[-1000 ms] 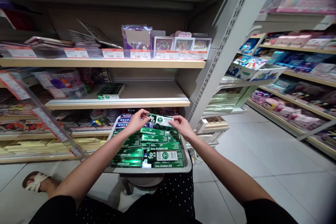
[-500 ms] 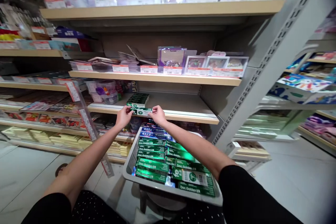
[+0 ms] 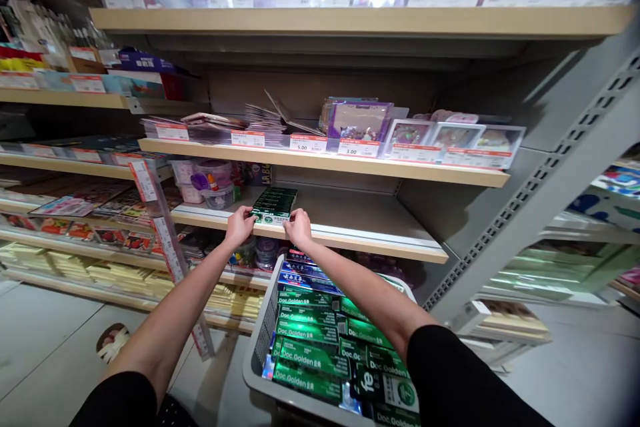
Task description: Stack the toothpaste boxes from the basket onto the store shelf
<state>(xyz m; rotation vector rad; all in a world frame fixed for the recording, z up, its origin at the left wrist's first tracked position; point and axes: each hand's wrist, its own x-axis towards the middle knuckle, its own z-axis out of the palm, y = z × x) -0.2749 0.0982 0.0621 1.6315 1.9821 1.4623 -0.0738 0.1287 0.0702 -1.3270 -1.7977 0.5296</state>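
Note:
My left hand (image 3: 240,225) and my right hand (image 3: 299,227) grip the two ends of a green toothpaste box (image 3: 270,219) at the front edge of the low shelf (image 3: 360,217). Directly behind it, a row of matching green boxes (image 3: 277,197) lies on that shelf. Below my right forearm stands a grey basket (image 3: 259,340), filled with green boxes (image 3: 313,353) lettered "Doc.Golden". Several blue boxes (image 3: 307,277) lie at its far end. My fingers hide the ends of the held box.
Clear tubs (image 3: 215,183) with purple and pink contents stand left of the green row. Above, a shelf edge (image 3: 320,159) with price labels overhangs my hands. A slanted label strip (image 3: 163,240) is at left; a slotted metal upright (image 3: 540,173) rises at right.
Both hands have lowered the green box from in front of the row to the shelf's front edge, against the other boxes. The view has moved closer to the shelves.

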